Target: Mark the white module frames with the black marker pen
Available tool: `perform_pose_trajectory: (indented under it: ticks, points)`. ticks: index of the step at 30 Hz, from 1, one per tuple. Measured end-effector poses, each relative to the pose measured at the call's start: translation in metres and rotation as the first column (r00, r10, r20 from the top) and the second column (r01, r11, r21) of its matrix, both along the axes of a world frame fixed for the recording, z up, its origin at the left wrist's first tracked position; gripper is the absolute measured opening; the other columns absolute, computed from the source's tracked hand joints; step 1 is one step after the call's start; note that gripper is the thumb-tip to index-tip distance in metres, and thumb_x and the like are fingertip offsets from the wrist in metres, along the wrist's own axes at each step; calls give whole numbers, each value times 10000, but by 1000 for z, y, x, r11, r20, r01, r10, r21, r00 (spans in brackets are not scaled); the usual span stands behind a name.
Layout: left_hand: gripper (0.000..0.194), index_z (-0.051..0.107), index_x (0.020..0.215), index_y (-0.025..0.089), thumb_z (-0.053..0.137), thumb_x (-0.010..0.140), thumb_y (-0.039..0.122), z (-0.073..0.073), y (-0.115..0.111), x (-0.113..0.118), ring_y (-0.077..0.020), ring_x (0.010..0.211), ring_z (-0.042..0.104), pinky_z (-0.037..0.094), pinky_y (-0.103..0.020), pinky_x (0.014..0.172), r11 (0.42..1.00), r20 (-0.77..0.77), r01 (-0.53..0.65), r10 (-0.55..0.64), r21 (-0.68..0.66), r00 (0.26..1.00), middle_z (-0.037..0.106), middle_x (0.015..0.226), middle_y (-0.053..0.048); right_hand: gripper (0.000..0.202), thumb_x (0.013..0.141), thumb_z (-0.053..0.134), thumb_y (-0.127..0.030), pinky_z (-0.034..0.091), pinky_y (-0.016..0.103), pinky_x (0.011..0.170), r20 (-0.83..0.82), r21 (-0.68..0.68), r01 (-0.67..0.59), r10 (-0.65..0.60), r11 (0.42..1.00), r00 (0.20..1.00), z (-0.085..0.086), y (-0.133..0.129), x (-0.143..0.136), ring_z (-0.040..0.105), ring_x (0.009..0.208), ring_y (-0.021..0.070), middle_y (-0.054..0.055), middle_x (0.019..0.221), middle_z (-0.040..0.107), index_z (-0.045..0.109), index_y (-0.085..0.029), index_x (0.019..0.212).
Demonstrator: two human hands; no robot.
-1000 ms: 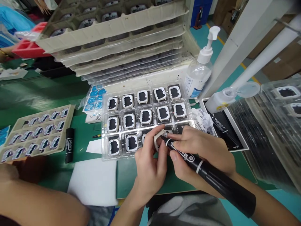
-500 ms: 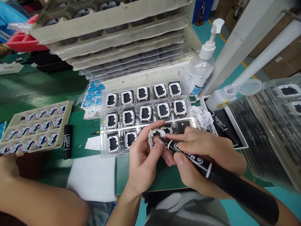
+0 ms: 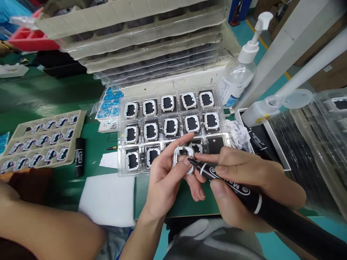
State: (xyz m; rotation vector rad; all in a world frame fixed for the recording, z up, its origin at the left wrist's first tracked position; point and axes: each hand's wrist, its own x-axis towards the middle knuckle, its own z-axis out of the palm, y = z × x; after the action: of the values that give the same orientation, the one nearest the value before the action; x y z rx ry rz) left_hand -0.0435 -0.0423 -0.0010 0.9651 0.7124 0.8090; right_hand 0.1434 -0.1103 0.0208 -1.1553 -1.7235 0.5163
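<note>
- My right hand [image 3: 244,180], nearest: grip closed round a black marker [image 3: 244,193], thumb under, fingers over the barrel; tip pointing left, touching the frame's right edge.
- My left hand [image 3: 165,177]: thumb and fingers pinched on a small white square frame [image 3: 183,160], dark centre, held face up just above the tabletop [image 3: 176,206] and over the near edge of the tray.
- White paper sheet [image 3: 108,198] flat on the green tabletop, left of my left wrist; a smaller white scrap just beyond it.
- Clear plastic tray [image 3: 173,126] just behind the held frame: three rows of pockets, most holding the same white frames with black middles. Near row, right end: one pocket shows black only.
- Marker cap [image 3: 79,157], black, lying left of the tray, apart from it.
- Beige card tray [image 3: 40,142] of small blue-and-dark parts further left.
- Crumpled white wipe [image 3: 237,133] touching the tray's right side.
- Blue sticker sheets [image 3: 108,106] behind the tray's left corner.
- Pump bottle [image 3: 240,72], clear liquid, upright behind the tray's right corner; a squat white bottle [image 3: 260,110] with open flip lid to its right.
- Far back: stack of trays [image 3: 141,39], beige and clear, tilted toward me.
- Far left: red bin [image 3: 29,39], partly cut off.
</note>
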Motion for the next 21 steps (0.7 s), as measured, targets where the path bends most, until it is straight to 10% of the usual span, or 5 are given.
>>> perform_pose_trajectory:
  ticks: [8, 15, 21]
  points:
    - [532, 612, 1565, 292, 728, 1051, 372, 0, -3, 1, -154, 522, 703, 593, -248, 517, 999, 10, 3, -3, 38, 1000, 698, 678, 33, 279, 882, 748, -52, 727, 514, 1036, 54, -2, 12, -12, 1000, 998, 2, -3, 3, 804, 1165, 327, 18, 914, 783, 674, -284, 1019]
    - [337, 718, 1384, 292, 724, 1058, 376, -1, -7, 6, -156, 762, 746, 632, -256, 655, 937, -141, -100, 154, 335, 978, 777, 1039, -52, 283, 870, 693, -88, 779, 425, 811, -14, 222, 106, -105, 969, 994, 7, 9, -9, 833, 864, 237, -32, 809, 751, 626, -287, 1060]
    - [256, 695, 1351, 272, 656, 1098, 290, -9, -9, 8, -125, 789, 740, 623, -226, 723, 859, -169, -103, 214, 501, 962, 758, 1059, -40, 341, 791, 763, -2, 767, 425, 933, -53, 234, 11, 1, 972, 999, 7, 9, -8, 830, 809, 226, -34, 730, 694, 619, -232, 998]
